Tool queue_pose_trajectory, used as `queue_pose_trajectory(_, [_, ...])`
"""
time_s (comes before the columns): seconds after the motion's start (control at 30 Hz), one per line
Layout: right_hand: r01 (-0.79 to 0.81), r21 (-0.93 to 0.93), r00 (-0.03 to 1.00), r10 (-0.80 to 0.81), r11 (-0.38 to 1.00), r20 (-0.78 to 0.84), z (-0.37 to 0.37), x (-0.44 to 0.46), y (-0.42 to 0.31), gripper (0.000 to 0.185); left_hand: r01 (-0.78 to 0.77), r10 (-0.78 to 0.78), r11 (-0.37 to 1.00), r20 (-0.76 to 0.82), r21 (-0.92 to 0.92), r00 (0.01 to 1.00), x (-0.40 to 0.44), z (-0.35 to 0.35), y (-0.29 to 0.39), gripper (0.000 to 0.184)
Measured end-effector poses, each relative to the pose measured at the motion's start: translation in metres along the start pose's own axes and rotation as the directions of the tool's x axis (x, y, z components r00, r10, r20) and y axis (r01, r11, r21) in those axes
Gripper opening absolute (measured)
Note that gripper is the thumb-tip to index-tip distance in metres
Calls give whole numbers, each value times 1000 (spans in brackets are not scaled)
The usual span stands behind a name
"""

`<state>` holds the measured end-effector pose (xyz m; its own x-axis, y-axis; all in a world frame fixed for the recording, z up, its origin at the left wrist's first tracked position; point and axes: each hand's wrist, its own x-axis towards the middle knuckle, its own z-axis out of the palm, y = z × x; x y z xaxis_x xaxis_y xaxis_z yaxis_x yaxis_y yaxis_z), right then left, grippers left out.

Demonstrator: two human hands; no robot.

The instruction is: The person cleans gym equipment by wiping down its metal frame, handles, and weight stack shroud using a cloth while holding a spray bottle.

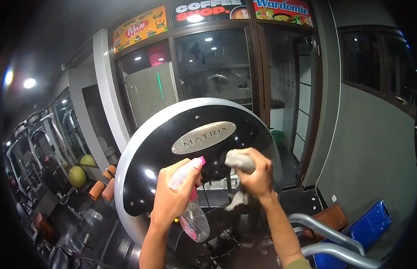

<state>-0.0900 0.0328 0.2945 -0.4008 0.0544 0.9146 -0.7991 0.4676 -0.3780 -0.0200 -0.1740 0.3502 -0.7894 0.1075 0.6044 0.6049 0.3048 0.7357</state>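
My left hand (175, 190) is wrapped round the neck of a spray bottle (195, 224), which has a clear body and a white and pink head. The pink nozzle points toward the black panel (150, 179) of a gym machine. In my right hand (258, 175) is a bunched grey cloth (240, 160), its loose end hanging below the fingers. Both hands are in front of the panel, below its oval MATRIX plate (204, 137). Whether the cloth touches the panel, I cannot tell.
Grey tubular bars (329, 233) and a blue padded bench (372, 224) stand at the lower right. Orange foam rollers (97, 190) and a yellow-green ball (77, 176) are on the left. Behind the machine rises a glass front with dark frames (258, 67).
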Motion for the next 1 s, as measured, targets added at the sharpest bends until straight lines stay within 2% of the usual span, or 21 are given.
queue_pose_trajectory(0.07, [-88,6,993,88,996,-82,0,2,16,30,6,-6,1000,-3,4,1000,-2,5,0,38])
queue_pose_trajectory(0.13, [-42,-86,995,34,995,-92,3,1,11,33,5,-5,1000,-7,7,1000,-2,10,0,37])
queue_pose_trajectory(0.17, [-37,-110,998,32,993,-45,4,-2,4,36,-10,10,1000,-6,26,1000,-2,12,0,37])
queue_pose_trajectory(0.27, [34,9,998,-34,999,53,9,-14,-13,38,-34,36,998,-31,45,999,-1,21,5,36])
queue_pose_trajectory(0.3, [1,16,998,-2,1000,61,8,-16,-17,37,-43,44,999,-31,26,999,0,22,3,35])
queue_pose_trajectory(0.47, [-237,11,971,237,971,-36,-13,-19,14,29,-79,74,980,34,180,997,-2,25,-1,33])
queue_pose_trajectory(0.5, [-244,38,968,246,969,-50,-16,-21,21,30,-71,68,982,23,177,997,-4,31,0,31])
queue_pose_trajectory(0.53, [-252,65,965,256,966,-64,-20,-25,27,30,-131,130,967,16,217,991,-4,36,1,31])
queue_pose_trajectory(0.6, [-299,74,954,300,951,6,-25,-35,31,30,-233,258,920,-38,315,966,1,49,0,32])
queue_pose_trajectory(0.7, [-295,86,954,289,951,79,-29,-46,28,32,-308,364,857,-62,414,929,13,66,-1,35])
queue_pose_trajectory(0.9, [-330,166,944,328,929,40,-36,-46,28,31,-211,248,877,-32,431,968,16,72,-1,37])
queue_pose_trajectory(1.0, [-317,137,946,323,938,-23,-33,-30,29,29,-231,275,869,-40,438,961,12,69,1,36])
